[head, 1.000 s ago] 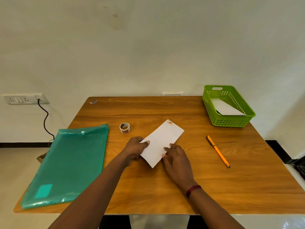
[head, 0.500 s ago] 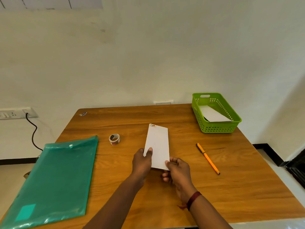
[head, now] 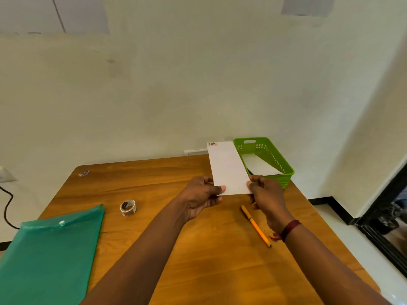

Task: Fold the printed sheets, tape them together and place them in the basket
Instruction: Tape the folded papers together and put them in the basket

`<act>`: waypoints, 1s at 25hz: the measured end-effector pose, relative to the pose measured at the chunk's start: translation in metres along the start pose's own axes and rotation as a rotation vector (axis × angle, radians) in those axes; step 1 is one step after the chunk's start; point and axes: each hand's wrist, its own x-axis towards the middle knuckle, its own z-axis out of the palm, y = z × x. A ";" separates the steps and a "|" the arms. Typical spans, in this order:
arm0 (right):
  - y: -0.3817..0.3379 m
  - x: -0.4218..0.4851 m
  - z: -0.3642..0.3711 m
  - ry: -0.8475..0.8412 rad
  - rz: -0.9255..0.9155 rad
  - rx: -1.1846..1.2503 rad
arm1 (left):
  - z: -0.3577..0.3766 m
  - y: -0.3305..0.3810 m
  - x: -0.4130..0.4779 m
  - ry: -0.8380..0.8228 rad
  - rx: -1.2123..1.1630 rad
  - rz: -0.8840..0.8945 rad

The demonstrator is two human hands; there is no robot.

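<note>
A folded white sheet [head: 228, 167] with a small printed mark at its far corner is held up above the wooden table [head: 154, 172]. My left hand [head: 199, 195] pinches its near left corner and my right hand [head: 265, 194] pinches its near right corner. The sheet's far end overlaps the left rim of the green basket [head: 284, 167] at the table's far right corner. Another white folded sheet [head: 258, 166] lies inside the basket. A small roll of tape [head: 128, 208] stands on the table to the left of my hands.
A green plastic folder [head: 48, 258] covers the table's near left corner. An orange pen [head: 255, 225] lies under my right wrist. A small clip [head: 84, 173] sits near the far left edge. The wall runs right behind the table, with a black cable [head: 6, 208] on the left.
Both hands lifted the folded sheet off the table and carried it right and away, up to the basket. The camera view tilted up and shifted.
</note>
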 end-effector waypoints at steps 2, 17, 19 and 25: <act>-0.009 0.024 -0.019 0.050 -0.036 -0.065 | 0.025 0.011 0.020 0.033 0.015 0.038; 0.009 0.153 -0.086 0.172 -0.050 -0.380 | 0.113 0.012 0.134 0.191 -0.015 0.046; 0.014 0.159 -0.084 0.154 -0.073 -0.466 | 0.112 0.006 0.142 0.223 0.022 0.056; 0.024 0.165 -0.076 0.136 -0.137 -0.625 | 0.107 -0.001 0.154 0.257 0.093 0.125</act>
